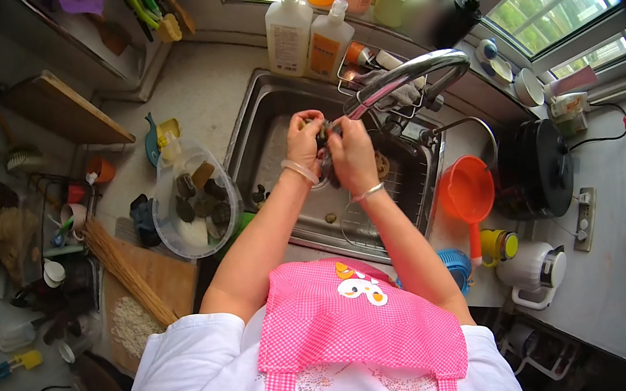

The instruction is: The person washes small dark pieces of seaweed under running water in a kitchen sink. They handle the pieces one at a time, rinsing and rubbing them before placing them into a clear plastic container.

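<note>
Head view, centre frame: left hand (304, 138) and right hand (350, 149) pinch a small dark object (322, 134) together under the faucet (408, 72). Below them sits the steel sink (254, 127); a clear bowl (192, 201) rests left of it.

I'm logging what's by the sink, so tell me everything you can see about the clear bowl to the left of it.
The clear bowl looks like thin see-through plastic, round and fairly deep. It sits upright on the counter just left of the sink, next to a wooden board. Inside are several dark, rounded lumps and some paler pieces; what they are cannot be told. Neither hand touches it.
</note>
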`<state>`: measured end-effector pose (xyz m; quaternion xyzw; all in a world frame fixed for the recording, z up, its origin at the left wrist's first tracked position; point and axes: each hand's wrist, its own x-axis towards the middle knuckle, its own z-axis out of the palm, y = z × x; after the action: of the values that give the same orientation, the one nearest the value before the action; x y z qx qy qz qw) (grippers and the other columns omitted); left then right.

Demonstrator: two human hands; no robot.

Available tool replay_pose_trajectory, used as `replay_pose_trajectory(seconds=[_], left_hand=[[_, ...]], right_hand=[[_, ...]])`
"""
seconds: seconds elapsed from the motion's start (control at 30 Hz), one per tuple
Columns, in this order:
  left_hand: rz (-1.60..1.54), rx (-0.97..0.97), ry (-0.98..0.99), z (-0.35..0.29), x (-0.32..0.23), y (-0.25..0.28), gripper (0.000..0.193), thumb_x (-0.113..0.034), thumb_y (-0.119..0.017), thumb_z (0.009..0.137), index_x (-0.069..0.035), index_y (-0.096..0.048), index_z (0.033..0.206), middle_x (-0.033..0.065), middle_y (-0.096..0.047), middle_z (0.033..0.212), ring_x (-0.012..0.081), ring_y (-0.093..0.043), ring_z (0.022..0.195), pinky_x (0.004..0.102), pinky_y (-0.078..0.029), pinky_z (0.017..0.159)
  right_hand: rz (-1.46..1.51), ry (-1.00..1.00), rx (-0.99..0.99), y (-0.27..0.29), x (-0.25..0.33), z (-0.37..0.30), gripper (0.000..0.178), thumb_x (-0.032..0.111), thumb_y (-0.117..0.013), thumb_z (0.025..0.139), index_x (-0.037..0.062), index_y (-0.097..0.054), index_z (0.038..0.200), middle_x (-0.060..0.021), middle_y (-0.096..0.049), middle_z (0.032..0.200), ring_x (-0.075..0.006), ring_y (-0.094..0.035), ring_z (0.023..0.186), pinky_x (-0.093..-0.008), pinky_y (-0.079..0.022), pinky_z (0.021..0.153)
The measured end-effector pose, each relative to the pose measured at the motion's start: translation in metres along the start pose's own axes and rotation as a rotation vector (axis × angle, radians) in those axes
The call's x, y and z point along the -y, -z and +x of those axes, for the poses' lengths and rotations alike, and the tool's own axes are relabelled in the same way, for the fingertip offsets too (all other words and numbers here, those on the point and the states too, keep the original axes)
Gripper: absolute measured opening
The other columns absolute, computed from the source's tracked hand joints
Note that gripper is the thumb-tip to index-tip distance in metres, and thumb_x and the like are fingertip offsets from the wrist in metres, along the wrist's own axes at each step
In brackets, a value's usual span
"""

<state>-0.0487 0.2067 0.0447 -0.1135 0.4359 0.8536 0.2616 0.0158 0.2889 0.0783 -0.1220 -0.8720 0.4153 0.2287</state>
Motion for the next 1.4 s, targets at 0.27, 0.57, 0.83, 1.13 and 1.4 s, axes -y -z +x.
replay_pose_trajectory(seconds=[0.27, 0.57, 0.83, 1.13, 1.4], left_hand=[[0.087, 0.120, -0.182, -0.007, 0.008, -0.007, 0.015, -0.003, -0.060, 0.088, -0.009, -0.057, 0.102, 0.0002, -0.057, 0.089, 0.0075, -0.054, 0.080, 0.0216, -0.045, 0.071], [0.066, 0.133, -0.057, -0.020, -0.004, -0.016, 0.014, -0.010, -0.060, 0.090, -0.013, -0.057, 0.104, -0.0017, -0.057, 0.087, 0.0060, -0.052, 0.068, 0.0195, -0.038, 0.049], [-0.013, 0.040, 0.063, -0.015, 0.004, -0.001, 0.015, -0.012, -0.055, 0.091, -0.014, -0.053, 0.105, -0.0019, -0.057, 0.085, 0.0068, -0.054, 0.064, 0.0201, -0.036, 0.040], [0.053, 0.061, -0.004, -0.018, 0.001, -0.010, 0.013, -0.009, -0.051, 0.089, -0.014, -0.052, 0.102, -0.0002, -0.057, 0.083, 0.0081, -0.054, 0.060, 0.0205, -0.037, 0.040], [-0.044, -0.029, -0.164, 0.013, 0.008, 0.004, 0.018, -0.004, -0.056, 0.087, -0.011, -0.053, 0.103, 0.0023, -0.056, 0.091, 0.0119, -0.056, 0.074, 0.0296, -0.050, 0.058]], right_hand=[[-0.053, 0.022, -0.053, 0.006, -0.012, 0.014, 0.012, 0.008, -0.057, 0.083, -0.0023, -0.054, 0.089, -0.0222, -0.055, 0.090, -0.0417, -0.055, 0.082, -0.0483, -0.045, 0.072], [0.083, -0.188, -0.033, 0.008, -0.038, 0.026, 0.018, 0.009, -0.056, 0.085, -0.0013, -0.055, 0.099, -0.0203, -0.059, 0.095, -0.0340, -0.058, 0.086, -0.0410, -0.047, 0.074], [0.810, -0.421, 0.114, 0.012, -0.005, 0.011, 0.039, 0.023, -0.064, 0.091, 0.0049, -0.047, 0.121, -0.0049, -0.057, 0.102, -0.0162, -0.055, 0.094, -0.0302, -0.046, 0.080], [0.055, -0.057, -0.068, 0.014, -0.017, 0.009, 0.022, 0.007, -0.061, 0.075, 0.0019, -0.054, 0.095, -0.0162, -0.053, 0.093, -0.0356, -0.055, 0.087, -0.0413, -0.045, 0.076], [0.144, 0.082, -0.006, 0.014, 0.025, -0.010, 0.029, 0.012, -0.065, 0.080, 0.0047, -0.059, 0.108, -0.0125, -0.056, 0.097, -0.0317, -0.057, 0.087, -0.0377, -0.047, 0.079]])
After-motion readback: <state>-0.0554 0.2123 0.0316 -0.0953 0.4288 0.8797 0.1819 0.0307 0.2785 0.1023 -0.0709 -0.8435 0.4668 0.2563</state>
